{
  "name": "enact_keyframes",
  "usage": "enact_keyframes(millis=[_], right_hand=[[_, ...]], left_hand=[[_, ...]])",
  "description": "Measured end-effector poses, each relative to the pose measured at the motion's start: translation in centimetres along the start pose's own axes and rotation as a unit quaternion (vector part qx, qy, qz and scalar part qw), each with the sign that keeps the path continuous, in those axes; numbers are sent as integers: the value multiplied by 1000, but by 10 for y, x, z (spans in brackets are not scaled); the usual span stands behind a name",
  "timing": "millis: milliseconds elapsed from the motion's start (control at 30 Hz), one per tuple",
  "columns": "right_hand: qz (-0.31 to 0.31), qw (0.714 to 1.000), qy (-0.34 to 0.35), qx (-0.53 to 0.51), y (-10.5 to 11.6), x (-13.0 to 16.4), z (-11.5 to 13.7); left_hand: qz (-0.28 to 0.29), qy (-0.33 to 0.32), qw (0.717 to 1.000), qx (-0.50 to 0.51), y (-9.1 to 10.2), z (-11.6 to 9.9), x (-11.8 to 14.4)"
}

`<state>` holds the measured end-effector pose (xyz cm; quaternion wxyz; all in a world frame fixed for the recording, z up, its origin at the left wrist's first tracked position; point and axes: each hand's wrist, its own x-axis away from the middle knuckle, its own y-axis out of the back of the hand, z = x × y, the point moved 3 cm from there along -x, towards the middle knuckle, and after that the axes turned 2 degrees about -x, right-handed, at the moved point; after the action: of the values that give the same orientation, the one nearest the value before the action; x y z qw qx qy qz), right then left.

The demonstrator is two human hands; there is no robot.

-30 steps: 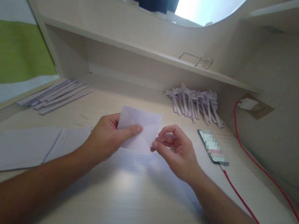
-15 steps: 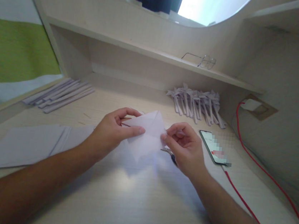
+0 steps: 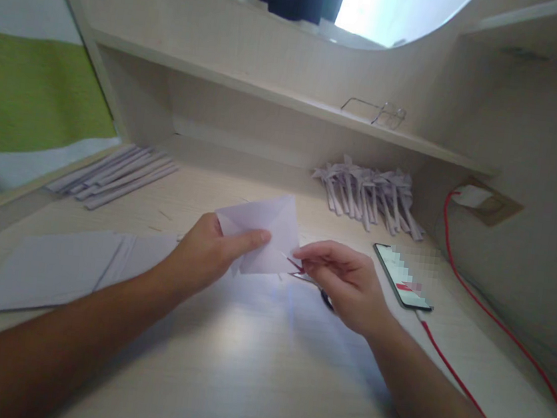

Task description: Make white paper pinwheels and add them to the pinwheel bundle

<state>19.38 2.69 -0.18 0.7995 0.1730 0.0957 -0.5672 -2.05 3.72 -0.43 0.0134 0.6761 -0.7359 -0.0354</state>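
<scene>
My left hand (image 3: 214,245) grips a creased white square sheet of paper (image 3: 276,232) by its left side, thumb on top and fingers behind. The sheet is raised above the desk, facing me. At its lower right corner, my right hand (image 3: 344,277) is closed with the fingertips pinched. A thin, dark reddish pointed stick (image 3: 295,264) shows at those fingertips, its tip over the paper; its exact kind is unclear. Scissors with a black handle (image 3: 327,300) lie on the desk, partly hidden under my right hand.
Paper pinwheels on rolled sticks (image 3: 368,192) lie in a row at the back right. Rolled paper sticks (image 3: 121,174) and stacked white sheets (image 3: 51,263) are on the left. A phone (image 3: 404,277) with a red cable (image 3: 451,369) lies right; glasses (image 3: 390,114) rest on the shelf.
The paper has turned in my left hand, its top corner rising and its lower edge now level. My right hand has let go of the paper's right corner and shows the thin reddish stick.
</scene>
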Motion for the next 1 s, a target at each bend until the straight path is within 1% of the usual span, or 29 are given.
enact_keyframes(millis=[133, 300, 467, 700, 900, 1000], right_hand=[[25, 995, 42, 89, 4, 1, 8], [31, 992, 42, 115, 2, 1, 9], [14, 995, 30, 98, 0, 1, 5], [-39, 997, 2, 72, -1, 3, -1], [-73, 997, -5, 11, -3, 1, -2], [-82, 996, -11, -14, -5, 1, -2]], left_hand=[[5, -4, 1000, 3, 4, 2, -2], [12, 3, 1000, 14, 3, -1, 0], [8, 15, 1000, -10, 2, -3, 1], [13, -3, 999, -39, 2, -2, 1], [-2, 9, 1000, -22, -2, -9, 6], [-8, 11, 1000, -9, -2, -8, 6]])
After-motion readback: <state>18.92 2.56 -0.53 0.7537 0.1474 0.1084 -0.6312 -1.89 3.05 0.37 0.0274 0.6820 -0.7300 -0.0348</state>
